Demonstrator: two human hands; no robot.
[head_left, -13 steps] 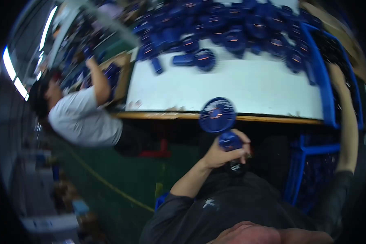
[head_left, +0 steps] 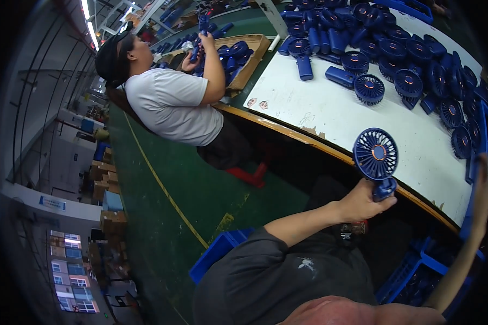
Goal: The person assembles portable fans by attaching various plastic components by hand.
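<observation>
A dark blue handheld fan (head_left: 376,154) stands upright over the table's front edge, its round grille facing me. My left hand (head_left: 363,201) is closed around its handle, below the fan head. At the far right, my right hand (head_left: 482,187) is raised beside the blue crate (head_left: 483,130) at the table's end. It is dim and at the picture's rim, so its fingers cannot be read clearly. Many more blue handheld fans (head_left: 393,50) lie heaped across the far part of the white table (head_left: 320,103).
To the left, a co-worker in a white shirt (head_left: 168,97) handles a fan by a cardboard box (head_left: 249,65) of fans. Blue crates (head_left: 412,271) stand below the table at right, and a blue bin (head_left: 217,252) is on the green floor beside me. A red stool (head_left: 252,174) is near the co-worker.
My view has turned left, so the table and fans appear further right. My left hand still grips the fan. My right hand, earlier in the crate of dark parts, now appears beside it.
</observation>
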